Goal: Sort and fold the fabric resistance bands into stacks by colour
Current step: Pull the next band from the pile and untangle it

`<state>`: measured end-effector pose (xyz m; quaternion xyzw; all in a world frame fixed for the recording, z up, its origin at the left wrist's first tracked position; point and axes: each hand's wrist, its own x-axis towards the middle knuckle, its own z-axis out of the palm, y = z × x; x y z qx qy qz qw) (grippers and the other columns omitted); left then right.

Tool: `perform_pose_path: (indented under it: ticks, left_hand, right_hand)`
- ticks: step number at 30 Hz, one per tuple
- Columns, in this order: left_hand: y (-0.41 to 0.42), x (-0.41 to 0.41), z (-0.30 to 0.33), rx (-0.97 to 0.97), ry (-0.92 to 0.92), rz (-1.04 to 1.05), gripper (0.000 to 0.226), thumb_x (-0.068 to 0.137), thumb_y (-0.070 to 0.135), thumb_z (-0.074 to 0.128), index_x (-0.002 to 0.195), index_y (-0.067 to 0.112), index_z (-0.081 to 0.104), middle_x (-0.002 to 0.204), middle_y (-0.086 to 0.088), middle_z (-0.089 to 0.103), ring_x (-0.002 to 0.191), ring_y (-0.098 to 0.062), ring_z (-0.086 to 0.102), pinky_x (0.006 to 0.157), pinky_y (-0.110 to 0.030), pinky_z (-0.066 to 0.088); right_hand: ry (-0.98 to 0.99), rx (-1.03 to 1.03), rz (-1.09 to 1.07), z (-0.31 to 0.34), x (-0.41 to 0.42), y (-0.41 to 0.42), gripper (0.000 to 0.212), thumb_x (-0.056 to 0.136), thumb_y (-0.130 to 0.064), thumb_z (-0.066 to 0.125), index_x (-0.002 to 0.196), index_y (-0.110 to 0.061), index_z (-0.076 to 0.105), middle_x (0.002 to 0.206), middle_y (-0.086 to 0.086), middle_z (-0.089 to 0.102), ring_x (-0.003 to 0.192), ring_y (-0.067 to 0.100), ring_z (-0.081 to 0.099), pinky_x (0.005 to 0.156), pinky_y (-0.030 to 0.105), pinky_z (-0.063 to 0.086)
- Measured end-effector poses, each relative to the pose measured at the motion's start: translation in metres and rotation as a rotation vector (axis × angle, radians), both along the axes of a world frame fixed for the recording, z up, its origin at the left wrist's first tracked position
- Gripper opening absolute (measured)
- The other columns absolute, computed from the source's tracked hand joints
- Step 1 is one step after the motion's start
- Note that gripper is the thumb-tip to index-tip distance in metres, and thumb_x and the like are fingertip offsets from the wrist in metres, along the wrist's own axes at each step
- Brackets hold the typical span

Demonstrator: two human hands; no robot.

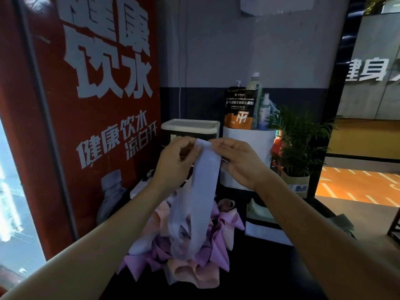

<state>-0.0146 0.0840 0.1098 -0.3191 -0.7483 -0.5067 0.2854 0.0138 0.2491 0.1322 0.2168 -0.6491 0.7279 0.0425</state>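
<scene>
A pale lavender fabric band hangs lifted above the dark table. My left hand pinches its top left corner and my right hand pinches its top right corner, both at chest height. The band's lower loop droops onto a loose heap of bands in purple, pink and peach. Within the heap, purple bands lie at the right and a peach band curls at the front.
A red banner stands at the left. Behind the hands sit a white-lidded box, a white container topped with a pouch and bottles, and a potted plant. A white paper stack lies right of the heap.
</scene>
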Motion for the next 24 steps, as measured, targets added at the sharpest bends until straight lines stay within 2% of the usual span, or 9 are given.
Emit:
perform_pose_path:
  ticks: [3, 5, 6, 9, 11, 13, 16, 20, 24]
  left_hand:
    - [0.004, -0.001, 0.005, 0.023, -0.013, 0.012, 0.013, 0.095, 0.018, 0.051, 0.093, 0.018, 0.063, 0.089, 0.003, 0.062, 0.081, -0.006, 0.059, 0.070, -0.017, 0.049]
    - [0.006, 0.001, 0.009, -0.003, -0.006, -0.004, 0.016, 0.096, 0.015, 0.050, 0.085, 0.018, 0.062, 0.080, 0.006, 0.060, 0.071, 0.003, 0.055, 0.065, -0.011, 0.043]
    - [0.008, 0.003, 0.011, -0.006, -0.017, -0.026, 0.018, 0.096, 0.015, 0.049, 0.084, 0.020, 0.061, 0.078, 0.008, 0.059, 0.069, 0.006, 0.054, 0.064, -0.009, 0.042]
    - [0.013, 0.007, 0.016, -0.012, -0.119, -0.164, 0.012, 0.094, 0.018, 0.051, 0.100, 0.018, 0.062, 0.093, 0.006, 0.066, 0.083, 0.004, 0.062, 0.073, -0.013, 0.049]
    - [0.018, 0.008, 0.016, -0.024, -0.175, -0.210, 0.020, 0.091, 0.019, 0.057, 0.110, 0.017, 0.060, 0.105, 0.002, 0.067, 0.095, -0.008, 0.065, 0.081, -0.023, 0.054]
    - [0.024, 0.007, 0.016, -0.014, -0.164, -0.154, 0.021, 0.090, 0.016, 0.059, 0.111, 0.016, 0.060, 0.107, -0.002, 0.068, 0.097, -0.014, 0.066, 0.083, -0.029, 0.055]
    - [0.033, 0.004, 0.018, 0.008, -0.160, -0.072, 0.020, 0.092, 0.014, 0.056, 0.111, 0.010, 0.062, 0.107, -0.006, 0.068, 0.092, -0.013, 0.066, 0.081, -0.026, 0.054]
    - [0.043, 0.002, 0.023, -0.030, -0.164, -0.073, 0.021, 0.095, 0.016, 0.052, 0.111, 0.008, 0.062, 0.105, -0.007, 0.068, 0.091, -0.013, 0.064, 0.077, -0.022, 0.052]
    - [0.052, 0.007, 0.039, -0.031, -0.193, -0.152, 0.021, 0.098, 0.017, 0.045, 0.111, 0.015, 0.062, 0.107, -0.004, 0.066, 0.096, -0.014, 0.063, 0.083, -0.026, 0.051]
  right_hand:
    - [0.171, 0.260, -0.212, 0.003, 0.003, 0.003, 0.011, 0.090, -0.012, 0.058, 0.090, -0.016, 0.068, 0.090, 0.009, 0.068, 0.084, 0.016, 0.065, 0.081, 0.034, 0.055]
    - [0.232, 0.298, -0.363, 0.004, 0.002, 0.004, 0.013, 0.090, -0.015, 0.060, 0.082, -0.017, 0.070, 0.087, 0.017, 0.068, 0.080, 0.020, 0.063, 0.084, 0.044, 0.053]
    - [0.231, 0.281, -0.383, 0.006, 0.002, 0.005, 0.014, 0.089, -0.015, 0.061, 0.080, -0.018, 0.070, 0.085, 0.015, 0.068, 0.078, 0.018, 0.063, 0.085, 0.044, 0.053]
    - [0.222, 0.233, -0.367, 0.013, 0.003, 0.008, 0.013, 0.090, -0.016, 0.060, 0.083, -0.019, 0.071, 0.082, 0.003, 0.069, 0.075, 0.009, 0.064, 0.080, 0.031, 0.055]
    - [0.258, 0.238, -0.407, 0.015, 0.003, 0.009, 0.012, 0.090, -0.016, 0.060, 0.086, -0.015, 0.071, 0.079, 0.001, 0.067, 0.066, -0.002, 0.060, 0.065, 0.015, 0.052]
    - [0.271, 0.242, -0.449, 0.016, 0.002, 0.011, 0.013, 0.089, -0.014, 0.061, 0.087, -0.006, 0.071, 0.076, 0.003, 0.062, 0.056, -0.006, 0.055, 0.054, 0.008, 0.043]
    - [0.236, 0.229, -0.468, 0.017, 0.002, 0.015, 0.022, 0.088, -0.012, 0.062, 0.089, 0.009, 0.066, 0.071, 0.007, 0.056, 0.048, -0.004, 0.048, 0.049, 0.010, 0.039]
    - [0.237, 0.212, -0.456, 0.020, 0.006, 0.023, 0.016, 0.089, -0.010, 0.060, 0.073, -0.011, 0.064, 0.064, -0.003, 0.056, 0.048, -0.006, 0.052, 0.051, 0.010, 0.042]
    - [0.276, 0.168, -0.508, 0.032, 0.010, 0.033, 0.017, 0.087, -0.011, 0.063, 0.070, -0.011, 0.063, 0.057, -0.004, 0.050, 0.046, -0.002, 0.045, 0.054, 0.016, 0.040]
